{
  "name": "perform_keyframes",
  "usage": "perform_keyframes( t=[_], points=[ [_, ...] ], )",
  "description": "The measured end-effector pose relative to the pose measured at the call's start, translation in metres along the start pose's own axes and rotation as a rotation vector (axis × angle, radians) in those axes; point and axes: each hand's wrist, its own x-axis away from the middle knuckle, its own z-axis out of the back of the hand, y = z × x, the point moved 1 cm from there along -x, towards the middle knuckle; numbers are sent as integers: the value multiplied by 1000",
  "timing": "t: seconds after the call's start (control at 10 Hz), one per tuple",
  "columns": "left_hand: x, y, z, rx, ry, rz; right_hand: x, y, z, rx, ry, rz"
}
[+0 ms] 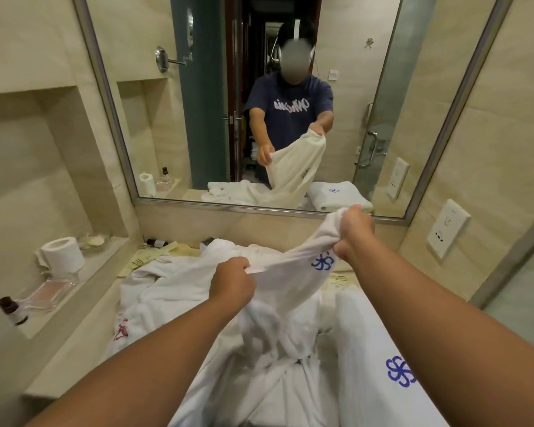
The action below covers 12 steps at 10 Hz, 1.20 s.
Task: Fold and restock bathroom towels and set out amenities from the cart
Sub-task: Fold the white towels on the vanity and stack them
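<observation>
Two hands, left (233, 278) and right (353, 232), each grip with curled fingers one white towel (290, 268) stretched above the worktop (84, 343), one folded towel (373, 340) lying at right, one toilet roll (64, 252) and one small bottle (11, 309) on the ledge (101, 261).

Hotel bathroom. A framed mirror (352, 72) spans the far wall above a beige stone vanity counter (87, 337). The tiled niche (28, 180) at left holds a toilet-paper roll (64, 254) and a small amenity bottle (11, 309). Monogrammed white towels (367, 349) cover the counter, and a frosted glass door (521, 288) stands at right.
</observation>
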Motion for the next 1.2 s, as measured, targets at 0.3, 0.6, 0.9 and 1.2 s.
perform_keyframes(
  t=[0.3,0.6,0.9,1.2],
  points=[
    [-14,5,24,313,-43,4,-2,24,8,654,147,125],
    [0,29,31,347,-193,-134,54,81,-17,1182,-621,742],
    [12,-13,28,9,-250,-180,50,102,-5,675,-300,568],
    [44,-81,18,-49,-176,291,51,94,19,111,21,366]
  ],
)
